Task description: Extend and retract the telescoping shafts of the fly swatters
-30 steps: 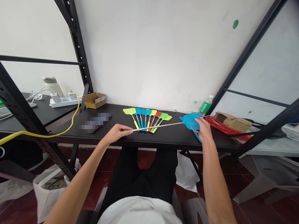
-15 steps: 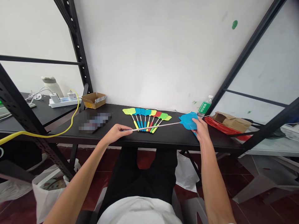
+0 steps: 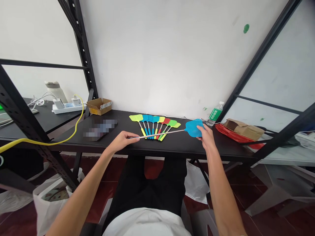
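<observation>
A blue fly swatter (image 3: 192,127) is stretched level between my hands, its thin metal rod extended above the front of the black table (image 3: 123,126). My left hand (image 3: 125,140) is closed around the rod's left end; the handle there is hidden. On the right, my right hand (image 3: 206,133) pinches the outer edge of the swatter's head. Behind the rod, a fan of several fly swatters (image 3: 153,126) in yellow, blue, red and green lies on the table, heads toward the wall and handles toward me.
An open cardboard box (image 3: 99,106) and a blurred-out item (image 3: 100,129) are at the left. On the right are a green-labelled bottle (image 3: 215,114), a red bag (image 3: 230,133) and brown paper packaging (image 3: 244,128). A yellow cable (image 3: 78,123) crosses the left rack post.
My right hand and the swatter's head have shifted a little left, toward my left hand, which stays put. The visible rod looks shorter. A blue piece below my right hand no longer shows.
</observation>
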The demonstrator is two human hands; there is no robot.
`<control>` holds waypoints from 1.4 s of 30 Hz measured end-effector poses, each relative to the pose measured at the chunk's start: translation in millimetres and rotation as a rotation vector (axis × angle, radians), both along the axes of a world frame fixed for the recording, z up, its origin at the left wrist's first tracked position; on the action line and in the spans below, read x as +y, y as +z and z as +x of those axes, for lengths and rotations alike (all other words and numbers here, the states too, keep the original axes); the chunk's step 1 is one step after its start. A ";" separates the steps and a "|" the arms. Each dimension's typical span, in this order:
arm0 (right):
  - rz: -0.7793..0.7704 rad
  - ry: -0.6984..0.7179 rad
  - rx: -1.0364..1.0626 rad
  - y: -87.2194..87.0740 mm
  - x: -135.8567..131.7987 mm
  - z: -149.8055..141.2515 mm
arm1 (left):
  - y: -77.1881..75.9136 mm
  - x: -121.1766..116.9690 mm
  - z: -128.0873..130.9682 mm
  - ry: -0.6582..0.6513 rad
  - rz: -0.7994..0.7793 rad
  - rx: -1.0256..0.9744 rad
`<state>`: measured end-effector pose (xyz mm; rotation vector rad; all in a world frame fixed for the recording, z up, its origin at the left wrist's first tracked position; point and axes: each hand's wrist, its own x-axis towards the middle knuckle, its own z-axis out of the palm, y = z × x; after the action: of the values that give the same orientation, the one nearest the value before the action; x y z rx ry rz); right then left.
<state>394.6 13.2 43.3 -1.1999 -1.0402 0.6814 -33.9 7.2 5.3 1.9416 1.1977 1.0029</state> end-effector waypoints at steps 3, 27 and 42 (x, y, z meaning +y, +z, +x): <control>-0.001 0.010 -0.012 -0.5 1.1 -3.6 | 0.1 0.0 0.4 0.000 0.001 -0.013; -0.090 0.341 0.016 6.0 -7.4 -8.1 | 5.3 -7.7 9.0 0.004 0.023 -0.041; -0.250 0.504 0.055 4.7 -22.1 4.5 | 29.8 -18.6 0.6 -0.117 0.012 0.142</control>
<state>399.1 -8.9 48.0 -1.1271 -1.2509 1.2602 -33.3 -11.4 35.1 2.0956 1.1414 0.8259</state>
